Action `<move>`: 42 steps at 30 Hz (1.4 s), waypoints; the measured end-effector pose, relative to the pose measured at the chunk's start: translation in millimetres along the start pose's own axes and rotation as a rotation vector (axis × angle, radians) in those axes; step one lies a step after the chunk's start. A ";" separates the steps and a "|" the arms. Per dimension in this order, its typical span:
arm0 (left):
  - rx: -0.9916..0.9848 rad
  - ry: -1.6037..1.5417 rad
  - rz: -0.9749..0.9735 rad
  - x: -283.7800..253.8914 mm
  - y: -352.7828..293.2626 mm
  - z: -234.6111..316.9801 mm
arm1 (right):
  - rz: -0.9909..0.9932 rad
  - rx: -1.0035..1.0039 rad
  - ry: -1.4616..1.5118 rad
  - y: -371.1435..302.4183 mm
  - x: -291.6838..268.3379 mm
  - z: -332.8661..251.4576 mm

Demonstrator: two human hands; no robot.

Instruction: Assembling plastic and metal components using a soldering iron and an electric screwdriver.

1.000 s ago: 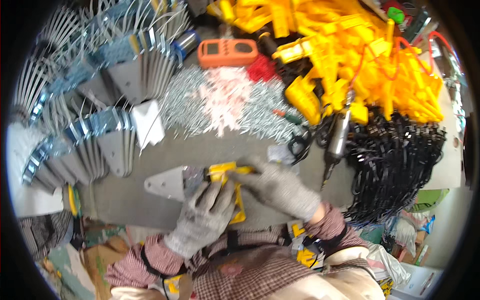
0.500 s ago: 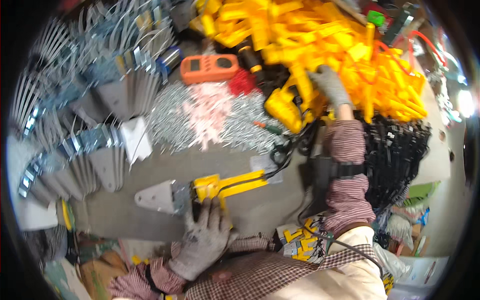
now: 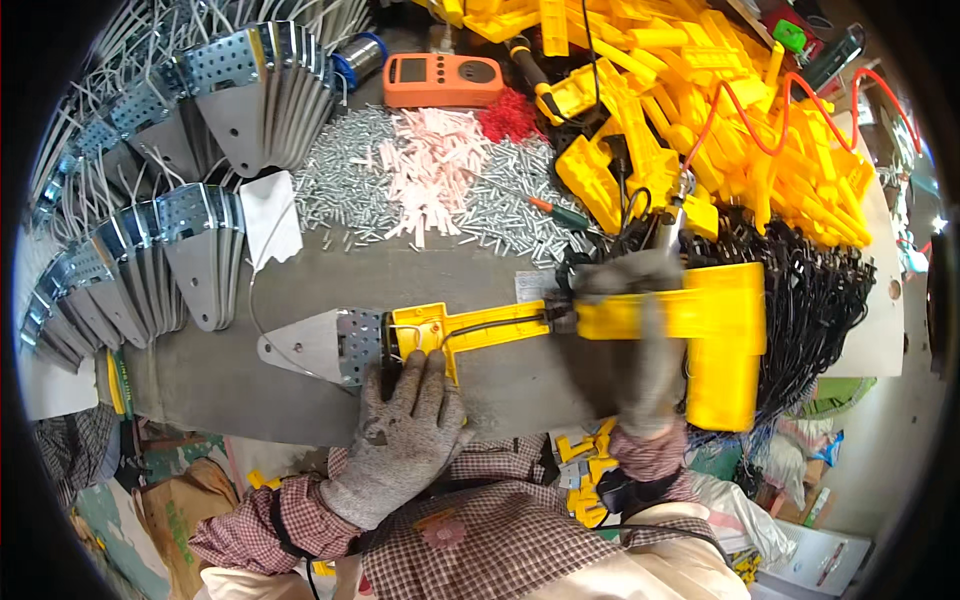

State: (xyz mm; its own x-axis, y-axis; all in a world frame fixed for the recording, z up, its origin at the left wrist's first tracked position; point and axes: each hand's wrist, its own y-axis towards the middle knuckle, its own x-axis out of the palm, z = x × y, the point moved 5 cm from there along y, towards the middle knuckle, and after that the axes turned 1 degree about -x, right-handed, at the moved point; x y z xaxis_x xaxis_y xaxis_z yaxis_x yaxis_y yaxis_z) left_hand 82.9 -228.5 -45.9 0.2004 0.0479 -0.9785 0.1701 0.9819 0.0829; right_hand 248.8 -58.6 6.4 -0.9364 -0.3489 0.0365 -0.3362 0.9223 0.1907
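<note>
On the grey work surface lies a yellow open plastic housing (image 3: 420, 318), with a black cable (image 3: 500, 322) running along its narrow arm. A tapered grey metal plate (image 3: 305, 345) with a perforated band adjoins its left end. My left hand (image 3: 405, 440), in a grey glove, rests outstretched fingers on the housing's near edge and the plate's end. My right hand (image 3: 650, 385), gloved and blurred, holds a T-shaped yellow plastic piece (image 3: 725, 370) over the housing's right end. The hand partly covers that piece, and its exact grip is smeared by motion.
Metal plates (image 3: 220, 250) stand stacked at left. Behind lie loose screws (image 3: 350, 170), pale pink pieces (image 3: 430, 170), a screwdriver (image 3: 560, 213) and an orange meter (image 3: 443, 80). A yellow plastic heap (image 3: 690, 90), black cables (image 3: 800, 290) and a coiled red hose (image 3: 765, 145) are at right.
My right hand has come back from the yellow heap toward me, bringing the T-shaped yellow piece over the housing. My left hand stays at the housing.
</note>
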 end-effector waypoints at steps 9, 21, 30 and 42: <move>0.085 -0.061 -0.011 7.4 -7.9 -2.2 | -0.321 0.099 -0.601 -25.8 51.0 54.8; 0.124 -0.160 0.200 -7.4 -23.3 -36.5 | -0.655 -0.129 -0.907 15.5 71.7 26.9; 0.009 -0.340 0.129 -55.1 16.5 -59.3 | -0.822 -0.197 -1.003 33.0 84.6 36.5; -0.410 -0.322 0.371 -33.2 83.6 -187.4 | -0.764 -0.503 -1.024 131.0 209.5 73.0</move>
State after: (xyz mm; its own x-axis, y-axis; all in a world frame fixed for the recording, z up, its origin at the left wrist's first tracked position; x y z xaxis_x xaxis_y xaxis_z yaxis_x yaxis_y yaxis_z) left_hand -90.3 -113.7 -41.8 0.4662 0.4031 -0.7875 -0.3364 0.9041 0.2637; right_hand 1.2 1.3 -32.7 -0.2647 -0.2583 -0.9291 -0.9304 0.3218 0.1756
